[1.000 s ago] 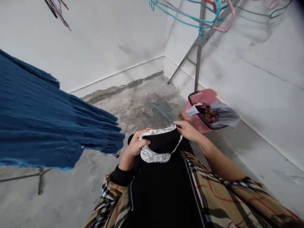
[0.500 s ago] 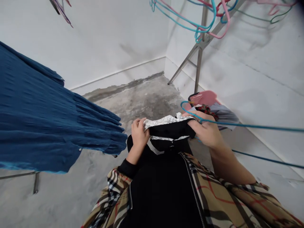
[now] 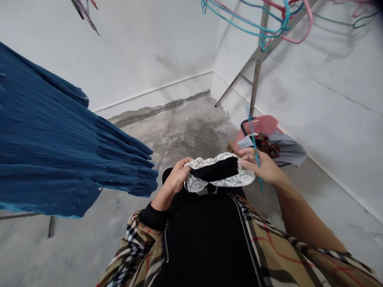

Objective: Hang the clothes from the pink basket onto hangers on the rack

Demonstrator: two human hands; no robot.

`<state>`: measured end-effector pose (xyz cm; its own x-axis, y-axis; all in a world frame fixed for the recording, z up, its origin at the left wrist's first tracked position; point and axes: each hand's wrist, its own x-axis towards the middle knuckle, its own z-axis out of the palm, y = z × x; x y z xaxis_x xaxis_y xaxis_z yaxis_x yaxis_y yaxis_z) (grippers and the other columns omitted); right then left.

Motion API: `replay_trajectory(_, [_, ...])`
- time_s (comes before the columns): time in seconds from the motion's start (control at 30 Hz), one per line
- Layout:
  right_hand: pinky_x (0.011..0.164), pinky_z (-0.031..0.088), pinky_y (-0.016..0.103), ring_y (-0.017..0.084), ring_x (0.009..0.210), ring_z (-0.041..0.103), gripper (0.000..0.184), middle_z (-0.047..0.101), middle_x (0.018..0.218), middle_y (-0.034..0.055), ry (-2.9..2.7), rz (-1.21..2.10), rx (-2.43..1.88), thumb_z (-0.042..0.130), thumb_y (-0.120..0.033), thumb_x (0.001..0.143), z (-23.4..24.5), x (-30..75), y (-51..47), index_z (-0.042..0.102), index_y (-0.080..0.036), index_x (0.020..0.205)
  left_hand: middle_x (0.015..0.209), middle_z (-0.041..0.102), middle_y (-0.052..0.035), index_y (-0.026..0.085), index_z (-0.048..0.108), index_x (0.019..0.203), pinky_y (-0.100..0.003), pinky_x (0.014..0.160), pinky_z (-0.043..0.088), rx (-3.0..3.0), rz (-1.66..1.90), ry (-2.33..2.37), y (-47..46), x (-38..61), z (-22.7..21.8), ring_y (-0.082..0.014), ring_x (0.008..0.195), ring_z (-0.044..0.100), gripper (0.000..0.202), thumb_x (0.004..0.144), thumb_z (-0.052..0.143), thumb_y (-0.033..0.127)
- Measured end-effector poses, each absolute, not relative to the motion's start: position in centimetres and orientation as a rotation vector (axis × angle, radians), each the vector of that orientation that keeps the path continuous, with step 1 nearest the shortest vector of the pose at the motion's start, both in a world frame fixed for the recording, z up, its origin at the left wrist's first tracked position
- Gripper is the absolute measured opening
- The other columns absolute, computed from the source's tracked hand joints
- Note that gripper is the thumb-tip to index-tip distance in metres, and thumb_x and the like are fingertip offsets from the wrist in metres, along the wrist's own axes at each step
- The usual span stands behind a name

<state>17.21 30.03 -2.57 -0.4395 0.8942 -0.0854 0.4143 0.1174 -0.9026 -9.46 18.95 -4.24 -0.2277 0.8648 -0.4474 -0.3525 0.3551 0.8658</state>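
A black garment with a white lace collar (image 3: 233,181) is stretched between my hands in front of my body, its neck opening facing up. My left hand (image 3: 176,177) is closed on the left end of the collar, fingers and thumb pinching the lace. At the collar's right end, my right hand (image 3: 261,165) grips the edge. A thin blue clothes hanger (image 3: 254,139) is held in that same hand, seen nearly edge-on and partly blurred. The lower part of the garment merges with my black clothing, so its full shape is hidden.
A blue pleated garment (image 3: 60,147) hangs at the left. Blue and pink hangers (image 3: 254,30) hang on a metal rack (image 3: 253,87) at upper right. Beyond my right hand stands a pink basket (image 3: 266,121) with clothes (image 3: 285,145) in it, by the wall.
The collar has turned outward, so more white lace shows around the opening. The hanger has swung from pointing right to nearly upright and edge-on. Both hands have moved slightly lower.
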Motion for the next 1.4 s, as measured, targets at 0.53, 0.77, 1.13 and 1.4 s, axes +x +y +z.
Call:
replay_trajectory(0.53, [0.050, 0.041, 0.024, 0.012, 0.051, 0.057, 0.046, 0.066, 0.063, 0.0032, -2.167, 1.104, -0.996, 0.037, -0.041, 0.099, -3.7, 19.8, 25.3, 0.070, -0.018, 0.077, 0.061, 0.053, 0.0064, 0.020, 0.050, 0.074, -0.019, 0.054, 0.038, 0.435, 1.569, 1.562, 21.0, -10.2, -5.7, -0.0088, 0.055, 0.049, 0.027, 0.062, 0.065, 0.039])
replay_trajectory(0.77, [0.065, 0.049, 0.021, 0.013, 0.072, 0.068, 0.038, 0.072, 0.081, 0.0028, -2.292, 1.152, -0.921, 0.038, -0.035, 0.101, -4.4, 18.0, 24.4, 0.070, -0.019, 0.088, 0.056, 0.040, 0.0078, 0.021, 0.042, 0.064, -0.020, 0.055, 0.031, 0.753, 1.636, 1.738, 21.4, -10.2, -5.7, -0.0072, 0.053, 0.035, 0.027, 0.067, 0.062, 0.038])
replay_trajectory(1.13, [0.069, 0.048, 0.026, 0.016, 0.075, 0.067, 0.041, 0.072, 0.082, 0.0035, -2.162, 1.203, -1.036, 0.038, -0.043, 0.099, -6.2, 14.6, 23.8, 0.069, -0.019, 0.088, 0.055, 0.042, 0.0061, 0.021, 0.043, 0.062, -0.023, 0.057, 0.028, 1.354, 1.424, 2.094, 20.9, -8.4, -6.5, -0.0102, 0.054, 0.039, 0.018, 0.071, 0.059, 0.021])
replay_trajectory(1.4, [0.058, 0.041, 0.028, 0.015, 0.057, 0.051, 0.051, 0.054, 0.059, 0.0018, -1.978, 1.130, -1.005, 0.035, -0.054, 0.097, -7.7, 11.3, 25.2, 0.058, -0.020, 0.066, 0.065, 0.060, -0.0007, 0.020, 0.057, 0.068, -0.024, 0.059, 0.039, 2.148, 1.195, 1.958, 20.1, -5.7, -5.8, -0.0139, 0.061, 0.054, 0.008, 0.076, 0.058, 0.019])
